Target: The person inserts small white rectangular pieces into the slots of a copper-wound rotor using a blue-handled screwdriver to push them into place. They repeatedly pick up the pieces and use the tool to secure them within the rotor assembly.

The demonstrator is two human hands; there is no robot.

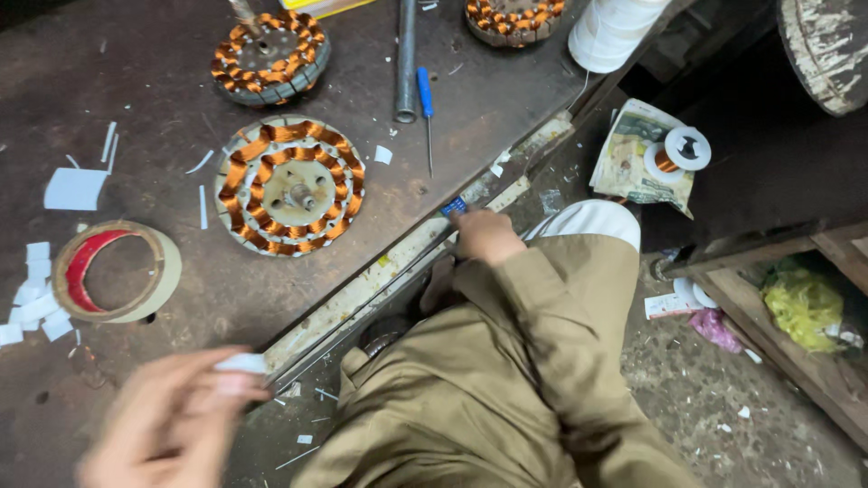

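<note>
The blurred left hand (172,425) pinches a small white paper strip (242,363) near the dark metal table (108,63); the right hand's (486,237) grip, at the table's edge, I cannot tell.

A blue screwdriver (425,99) beside a steel rod (406,59) (touching), tape roll (116,271) apart

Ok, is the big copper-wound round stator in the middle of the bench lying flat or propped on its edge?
Lying flat: the copper-wound round stator shows its full circular face and central hub upward, resting on the dark workbench.
</note>
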